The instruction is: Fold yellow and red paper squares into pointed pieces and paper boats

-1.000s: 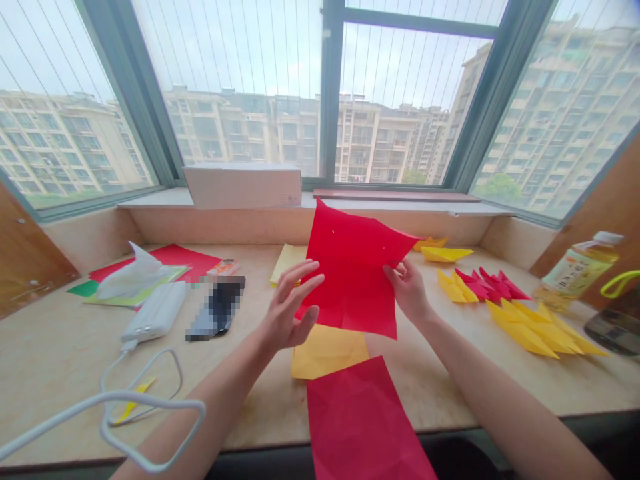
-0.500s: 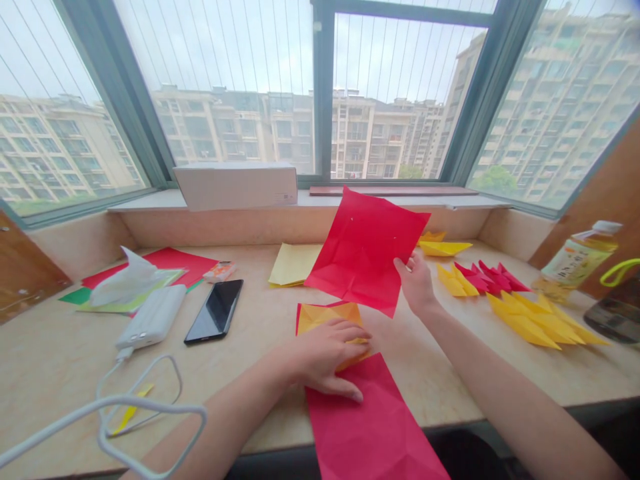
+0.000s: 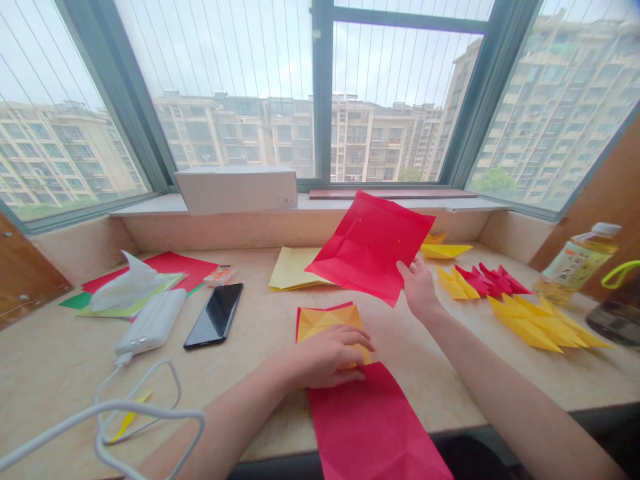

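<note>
My right hand (image 3: 419, 288) pinches the lower right corner of a creased red paper sheet (image 3: 370, 245) and holds it tilted in the air above the stone desk (image 3: 240, 373). My left hand (image 3: 327, 355) rests palm down, fingers curled, on a yellow paper sheet (image 3: 326, 319) lying flat with a red sheet beneath it. A second creased red sheet (image 3: 373, 430) lies just in front of that hand and hangs over the desk's near edge.
Folded yellow and red paper shapes (image 3: 520, 307) lie in rows at the right, by a drink bottle (image 3: 575, 263). A pale yellow paper stack (image 3: 293, 268) sits at the back. A phone (image 3: 215, 315), power bank (image 3: 153, 321), white cable (image 3: 125, 413), tissue and coloured sheets (image 3: 165, 267) lie left.
My left hand let go of the raised red sheet and dropped onto the yellow sheet on the desk. My right hand shifted the red sheet right and tilted it flatter.
</note>
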A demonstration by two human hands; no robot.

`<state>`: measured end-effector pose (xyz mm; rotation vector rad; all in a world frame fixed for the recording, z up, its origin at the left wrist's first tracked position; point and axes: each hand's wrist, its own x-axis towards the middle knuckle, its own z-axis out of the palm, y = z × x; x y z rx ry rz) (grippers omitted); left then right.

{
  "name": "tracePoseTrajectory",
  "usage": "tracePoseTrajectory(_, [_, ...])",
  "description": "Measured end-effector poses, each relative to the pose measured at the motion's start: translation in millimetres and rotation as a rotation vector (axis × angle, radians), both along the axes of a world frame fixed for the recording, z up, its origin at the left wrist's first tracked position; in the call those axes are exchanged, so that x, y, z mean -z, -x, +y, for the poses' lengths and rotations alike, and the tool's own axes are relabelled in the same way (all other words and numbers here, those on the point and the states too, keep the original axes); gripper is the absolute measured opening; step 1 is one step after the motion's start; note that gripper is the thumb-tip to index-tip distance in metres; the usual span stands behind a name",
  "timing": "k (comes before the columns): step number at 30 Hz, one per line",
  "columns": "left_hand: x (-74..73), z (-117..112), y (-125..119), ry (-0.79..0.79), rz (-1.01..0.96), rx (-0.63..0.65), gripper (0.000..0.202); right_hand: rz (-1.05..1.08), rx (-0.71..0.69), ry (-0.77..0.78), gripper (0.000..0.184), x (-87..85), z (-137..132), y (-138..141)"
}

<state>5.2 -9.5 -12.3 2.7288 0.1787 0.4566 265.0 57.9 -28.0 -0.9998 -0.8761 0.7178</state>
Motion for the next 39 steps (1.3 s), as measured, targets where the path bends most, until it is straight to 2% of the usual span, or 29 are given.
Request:
tracePoseTrajectory(2, [0.5,1.4,-0.6,0.018,-0.085,-0.021,0.013,0.041,0.006,0.026,0.039,-0.1,0.2,0.7])
tracePoseTrajectory(4, [0.6,4.2,0.6,0.032,-0.204,-0.107,0.012,0.067,0.008,0.032,0.039,-0.2,0.7,0.9])
tracePoseTrajectory(7, [1.7,13.5,6.5,0.033,-0.342,-0.364,0.012,0.112,0.006,0.027,0.038,-1.6,1.1,-0.4])
tracePoseTrajectory(10, [6.7,28.2,15.6,0.034,-0.337,-0.633,0.017,0.174,0.012,0.014,0.041,-5.0,0.0,-2.6])
tracePoseTrajectory(13, [13.7,43.7,23.8,0.072,-0.408,-0.791,0.012,0.170,-0.027,-0.009,0.045,-9.7,-2.2,-3.4])
tracePoseTrajectory(17, [15.4,58.4,29.3,0.314,-0.743,-0.963,0.039,0.109,-0.167,-0.025,0.044,-15.4,-6.2,0.6])
tracePoseTrajectory(19, [11.2,61.8,30.8,0.491,-0.849,-0.952,0.043,0.117,-0.245,0.001,0.040,-17.0,-9.4,3.7])
tracePoseTrajectory(23, [-0.3,60.0,31.5,1.031,-1.022,-0.754,0.050,0.127,-0.378,0.029,0.027,-17.4,-17.8,6.1])
tracePoseTrajectory(27, [-8.6,48.4,27.9,1.428,-0.988,-0.551,0.050,0.087,-0.465,0.048,0.019,-17.5,-22.5,2.9])
tracePoseTrajectory(30, [-15.8,37.2,26.4,1.550,-0.915,-0.447,0.056,0.004,-0.452,0.071,0.012,-16.9,-22.6,3.0])
tracePoseTrajectory(34, [-24.5,28.5,28.4,1.576,-0.852,-0.440,0.072,-0.194,-0.450,-0.020,0.005,-12.4,-22.7,7.7])
tracePoseTrajectory(36, [-26.3,27.4,29.1,1.566,-0.794,-0.477,0.069,-0.294,-0.442,-0.079,0.010,-10.0,-23.1,9.3])
tracePoseTrajectory(39, [-27.0,27.0,28.0,1.450,-0.796,-0.549,0.053,-0.361,-0.428,-0.111,0.011,-8.8,-23.0,9.1])
